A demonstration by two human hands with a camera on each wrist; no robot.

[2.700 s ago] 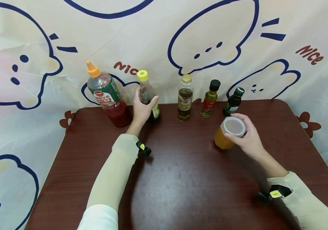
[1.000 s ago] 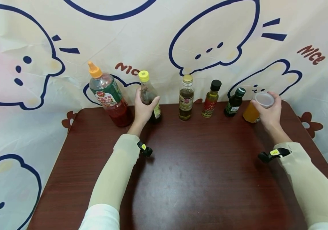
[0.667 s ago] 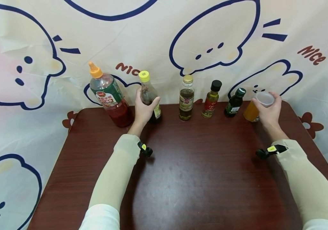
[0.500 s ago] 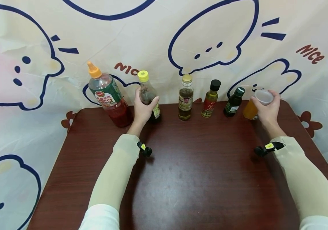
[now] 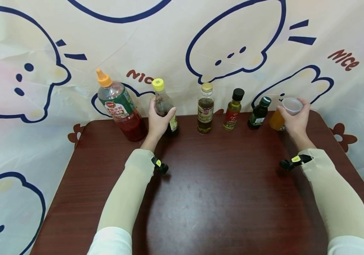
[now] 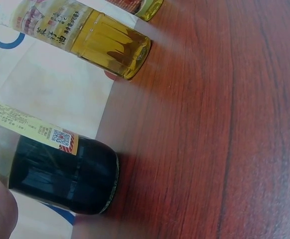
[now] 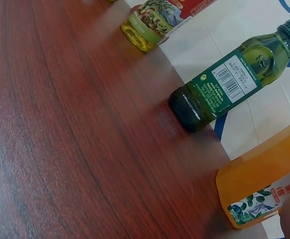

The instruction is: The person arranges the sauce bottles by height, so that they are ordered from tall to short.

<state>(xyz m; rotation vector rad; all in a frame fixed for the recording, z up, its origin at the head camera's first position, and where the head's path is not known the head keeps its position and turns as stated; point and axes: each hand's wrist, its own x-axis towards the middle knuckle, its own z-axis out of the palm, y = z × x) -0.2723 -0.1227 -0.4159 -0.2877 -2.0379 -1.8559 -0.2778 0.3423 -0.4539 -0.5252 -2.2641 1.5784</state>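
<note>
At the back left, my left hand (image 5: 159, 122) grips a glass bottle (image 5: 164, 102) with a yellow cap, fingers and thumb around its middle. Its dark liquid and a strip of yellow label show in the left wrist view, the base close to the table top. My right hand (image 5: 298, 120) holds a jar (image 5: 276, 121) of orange-yellow contents with a whitish lid, thumb on one side and fingers on the other. In the right wrist view the jar stands at the table's back edge, beside a small dark green bottle (image 7: 223, 87) with a barcode label.
A large squeeze bottle (image 5: 122, 109) of red sauce with an orange nozzle stands left of my left hand. Between my hands are an oil bottle (image 5: 205, 111) with a gold cap and a small red-labelled bottle (image 5: 231, 111). A printed cloth (image 5: 169, 42) hangs behind the brown table (image 5: 220, 191).
My right hand has carried the jar back and to the right, from in front of the green bottle to its right side, then a little farther back. My left hand stays on its bottle.
</note>
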